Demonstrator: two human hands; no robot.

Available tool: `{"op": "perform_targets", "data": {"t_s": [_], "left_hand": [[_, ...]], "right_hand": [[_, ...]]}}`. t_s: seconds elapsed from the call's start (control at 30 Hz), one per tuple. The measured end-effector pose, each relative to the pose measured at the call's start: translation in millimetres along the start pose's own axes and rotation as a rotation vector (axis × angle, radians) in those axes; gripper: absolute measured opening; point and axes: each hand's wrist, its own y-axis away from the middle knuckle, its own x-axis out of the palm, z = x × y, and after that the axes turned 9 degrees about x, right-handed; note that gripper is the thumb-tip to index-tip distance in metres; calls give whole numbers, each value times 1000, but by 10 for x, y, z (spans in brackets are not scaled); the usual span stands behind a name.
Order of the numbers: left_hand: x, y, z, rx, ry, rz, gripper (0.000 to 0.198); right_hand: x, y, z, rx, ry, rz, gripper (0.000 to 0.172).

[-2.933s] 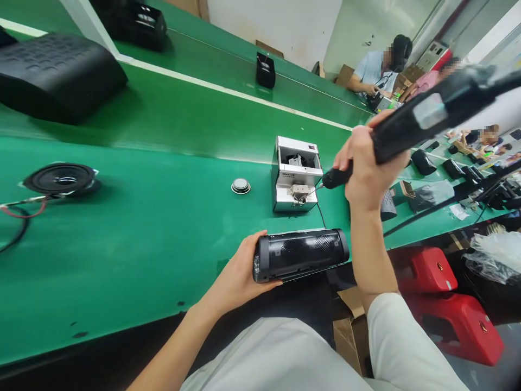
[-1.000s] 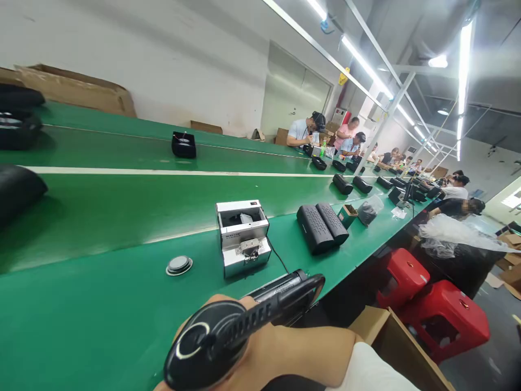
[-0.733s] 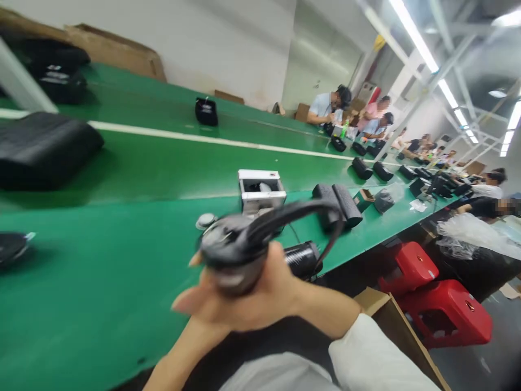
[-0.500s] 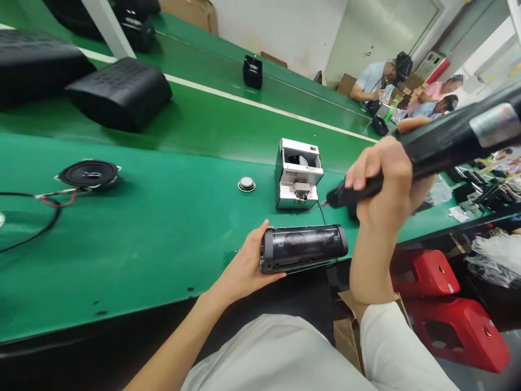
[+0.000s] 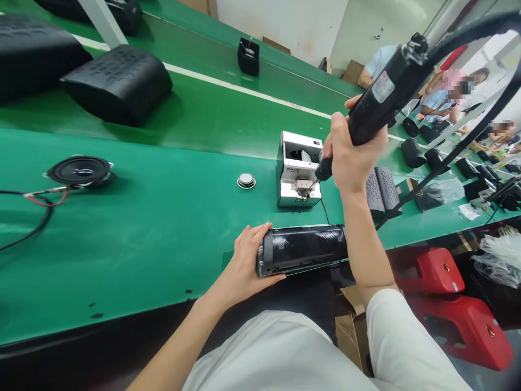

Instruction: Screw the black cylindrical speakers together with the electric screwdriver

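Observation:
My right hand (image 5: 355,146) is wrapped round a black electric screwdriver (image 5: 376,100), its cable running off to the upper right. The bit points down-left and reaches the front of a small white screw feeder (image 5: 299,187); whether a screw sits on the tip is too small to tell. Near the bench's front edge lies a black cylindrical speaker housing (image 5: 305,250) with perforated patches. My left hand (image 5: 250,258) grips its left end, thumb and fingers on either side. My right forearm hides the housing's right end.
A small round silver-rimmed part (image 5: 246,181) lies left of the feeder. Further left is a loose speaker driver (image 5: 79,171) with wires. Black speaker casings (image 5: 118,84) stand at the back. Red housings (image 5: 468,331) sit below the bench at right. Several people work beyond.
My right hand has moved left and up, bringing the screwdriver bit to the front of the screw feeder. The housing stays almost where it was under my left hand.

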Motion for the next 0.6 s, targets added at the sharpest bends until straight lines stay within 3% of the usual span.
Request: {"op": "perform_targets", "data": {"t_s": [0.13,0.23,0.37,0.43,0.5,0.6], "left_hand": [[-2,-16,0,13,1,11,120],[6,-19,20,35,18,-1,120],[9,-31,37,32,51,6,124],[10,-45,44,47,69,2,124],[12,-60,51,66,78,-9,125],[15,-74,62,73,78,-16,128]], "right_hand": [[-21,1,24,-6,-33,-63,44],[-65,49,191,31,-86,-69,38],[-254,212,696,19,-246,-36,21],[-396,327,1027,50,-394,-4,20],[-545,446,1330,161,-482,76,24],[-739,608,1640,205,-504,249,19]]}}
